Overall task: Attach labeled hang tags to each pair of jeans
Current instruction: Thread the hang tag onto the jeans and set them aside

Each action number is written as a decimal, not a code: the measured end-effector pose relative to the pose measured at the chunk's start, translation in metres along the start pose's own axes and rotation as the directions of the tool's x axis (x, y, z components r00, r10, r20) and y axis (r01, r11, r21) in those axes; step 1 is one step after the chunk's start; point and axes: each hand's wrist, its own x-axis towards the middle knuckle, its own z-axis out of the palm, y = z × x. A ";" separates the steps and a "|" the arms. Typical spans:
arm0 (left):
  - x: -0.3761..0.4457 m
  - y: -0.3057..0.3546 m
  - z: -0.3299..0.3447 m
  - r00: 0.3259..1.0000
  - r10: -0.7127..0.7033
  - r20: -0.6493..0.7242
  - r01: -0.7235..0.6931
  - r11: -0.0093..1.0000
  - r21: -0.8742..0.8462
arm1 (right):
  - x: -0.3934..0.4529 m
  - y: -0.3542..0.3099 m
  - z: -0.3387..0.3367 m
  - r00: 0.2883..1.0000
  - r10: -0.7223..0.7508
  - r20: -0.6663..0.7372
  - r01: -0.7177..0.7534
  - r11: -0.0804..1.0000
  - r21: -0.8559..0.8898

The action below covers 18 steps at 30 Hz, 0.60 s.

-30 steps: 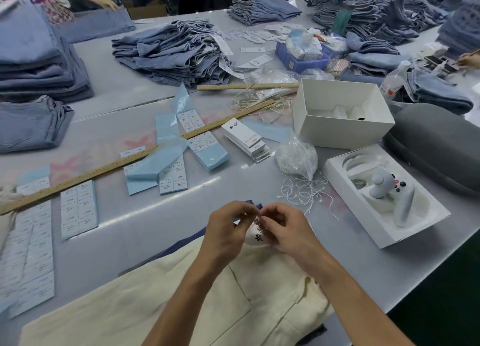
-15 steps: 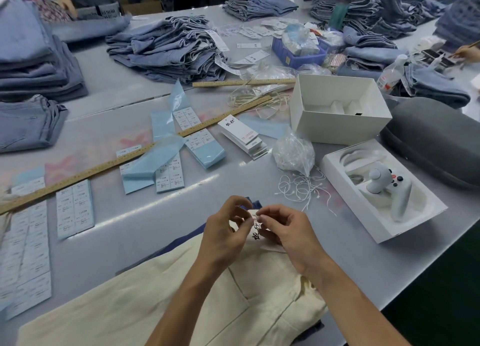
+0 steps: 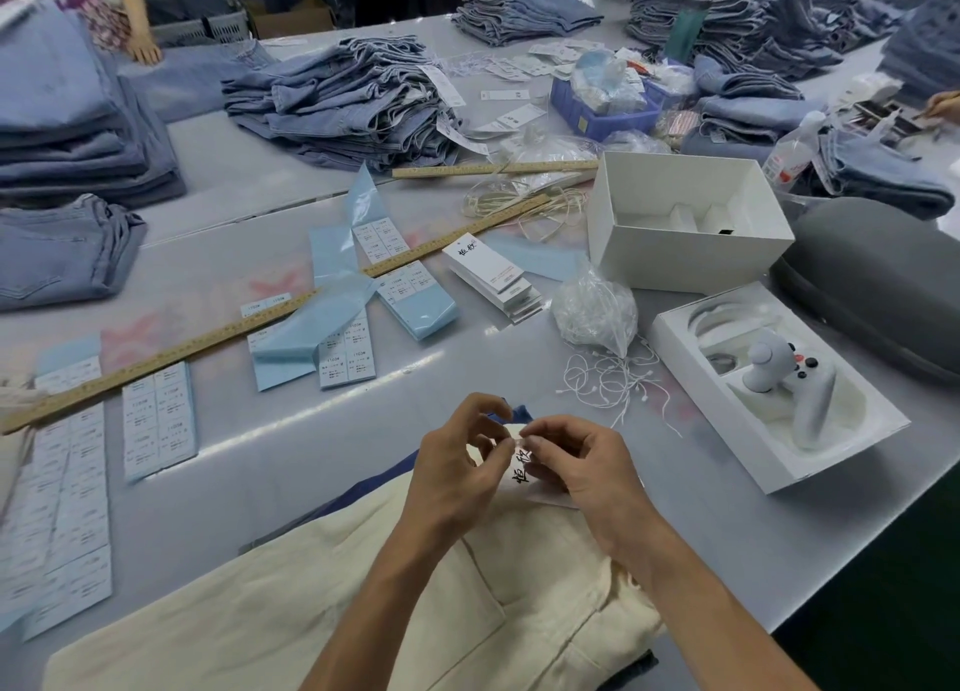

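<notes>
Right now the hang tag (image 3: 521,469) lies between both hands on the cream jeans (image 3: 322,612) at the table's near edge, its long axis running near-left to far-right. The left hand (image 3: 457,464) and right hand (image 3: 582,464) pinch at its far end — presumably on the string, too fine to see.

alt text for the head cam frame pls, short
Both hands, left hand and right hand, pinch a white hang tag over cream jeans on a grey table. Beyond lie a tag stack, loose strings, sticker sheets and blue jeans piles.
</notes>
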 end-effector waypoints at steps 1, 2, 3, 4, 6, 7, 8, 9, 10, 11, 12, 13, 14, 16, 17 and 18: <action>0.000 0.000 -0.001 1.000 0.000 -0.002 0.000 1.000 0.005 | 0.001 0.000 0.000 1.000 -0.002 -0.008 0.002 1.000 0.006; 0.001 -0.001 -0.001 1.000 0.001 0.001 -0.001 1.000 0.010 | 0.001 0.000 -0.001 1.000 0.003 -0.006 -0.003 1.000 0.002; 0.001 -0.001 -0.001 1.000 0.002 0.008 -0.002 1.000 0.014 | 0.001 0.001 -0.001 1.000 0.012 0.004 -0.012 1.000 -0.013; 0.001 -0.001 -0.001 1.000 0.002 0.017 -0.003 1.000 0.017 | 0.001 0.001 -0.001 1.000 0.016 0.018 -0.015 0.999 -0.029; 0.001 -0.002 0.000 0.999 0.009 0.035 -0.010 1.000 0.021 | 0.001 0.002 -0.001 0.999 -0.007 0.043 0.009 0.999 -0.054; 0.001 -0.003 0.000 0.999 0.015 0.043 -0.016 1.000 0.021 | 0.001 0.002 -0.001 0.998 -0.022 0.050 0.025 0.998 -0.064; 0.001 -0.003 0.000 0.999 0.019 0.049 -0.021 1.000 0.021 | 0.001 0.002 0.000 0.998 -0.033 0.053 0.037 0.997 -0.074; 0.002 -0.004 0.000 0.998 0.021 0.053 -0.022 1.000 0.020 | 0.001 0.002 0.000 0.998 -0.040 0.051 0.044 0.996 -0.080; 0.002 -0.004 0.000 0.998 0.021 0.053 -0.022 1.000 0.017 | 0.001 0.002 0.000 0.998 -0.039 0.044 0.042 0.996 -0.080; 0.002 -0.005 0.000 0.999 0.021 0.050 -0.021 1.000 0.010 | 0.001 0.002 0.000 0.999 -0.029 0.035 0.031 0.997 -0.074; 0.003 -0.005 0.000 0.999 0.020 0.047 -0.020 1.000 0.005 | 0.001 0.002 -0.001 0.999 -0.013 0.029 0.015 0.998 -0.064; 0.003 -0.006 0.000 0.999 0.020 0.043 -0.020 1.000 0.007 | 0.001 0.002 -0.001 1.000 -0.001 0.028 0.002 0.999 -0.054; 0.003 -0.006 0.000 0.999 0.020 0.041 -0.020 1.000 0.014 | 0.001 0.002 -0.001 1.000 0.000 0.030 0.001 0.999 -0.049; 0.004 -0.006 0.000 0.999 0.023 0.044 -0.023 1.000 0.018 | 0.001 0.002 0.000 0.999 -0.028 0.042 0.030 0.998 -0.047; 0.004 -0.006 0.001 0.999 0.025 0.047 -0.026 1.000 0.012 | 0.001 0.002 0.000 0.998 -0.040 0.045 0.042 0.998 -0.045; 0.004 -0.006 0.001 0.998 0.028 0.051 -0.028 1.000 0.007 | 0.001 0.003 0.000 0.998 -0.045 0.044 0.047 0.998 -0.043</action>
